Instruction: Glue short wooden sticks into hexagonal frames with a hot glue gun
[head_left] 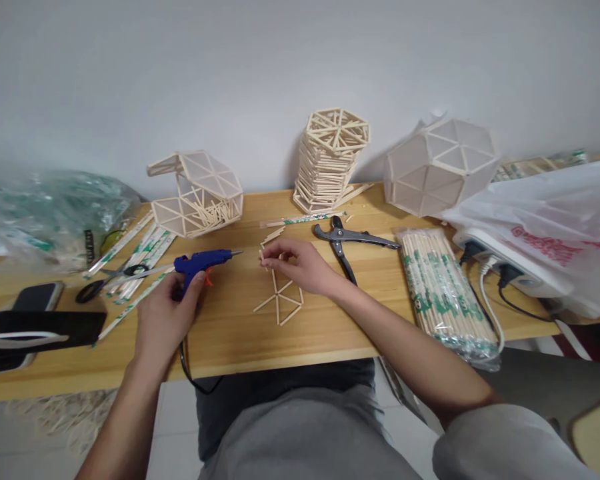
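Observation:
My left hand (167, 310) is wrapped round the handle of a blue glue gun (205, 260), whose metal tip points right. Just right of that tip, my right hand (297, 263) pinches a short wooden stick (262, 257) between thumb and fingertips. Below my right hand, a flat frame of short sticks (277, 293) lies on the wooden table (240, 340), its sticks meeting at one centre, with part of the outer edge present. My right hand partly covers its upper side. A few loose short sticks (274, 235) lie just behind my right hand.
Behind stand a stick basket (200, 193), a stack of stick frames (330, 160) and a covered stick lantern (437, 167). Pliers (350, 238), a chopstick pack (443, 290) and a power strip (505, 263) are on the right. Scissors (93, 290) and phones (37, 297) lie left.

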Action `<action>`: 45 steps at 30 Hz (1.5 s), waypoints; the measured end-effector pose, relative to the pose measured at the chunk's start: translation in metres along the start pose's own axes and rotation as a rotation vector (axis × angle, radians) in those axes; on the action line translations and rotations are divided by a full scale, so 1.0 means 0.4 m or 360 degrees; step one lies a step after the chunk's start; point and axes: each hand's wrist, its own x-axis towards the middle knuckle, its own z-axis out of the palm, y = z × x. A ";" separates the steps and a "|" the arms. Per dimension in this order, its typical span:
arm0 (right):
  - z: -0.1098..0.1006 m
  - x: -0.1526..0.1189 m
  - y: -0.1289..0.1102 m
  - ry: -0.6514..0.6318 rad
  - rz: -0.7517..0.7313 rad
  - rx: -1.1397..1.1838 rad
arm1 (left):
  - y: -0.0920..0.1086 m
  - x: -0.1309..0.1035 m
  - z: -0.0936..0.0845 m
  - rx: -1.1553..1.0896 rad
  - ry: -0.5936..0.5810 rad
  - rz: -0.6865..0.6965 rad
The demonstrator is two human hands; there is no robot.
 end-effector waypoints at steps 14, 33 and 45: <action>-0.001 -0.005 -0.007 -0.0300 0.0142 0.0491 | 0.055 -0.035 -0.009 0.0085 0.0242 0.0346; -0.026 0.004 0.005 -0.0115 0.0151 0.0187 | 0.085 -0.111 0.036 -0.0709 -0.0070 0.0501; -0.010 0.011 0.047 0.0197 0.0239 -0.0081 | 0.010 -0.139 0.075 -0.0297 -0.0243 0.1319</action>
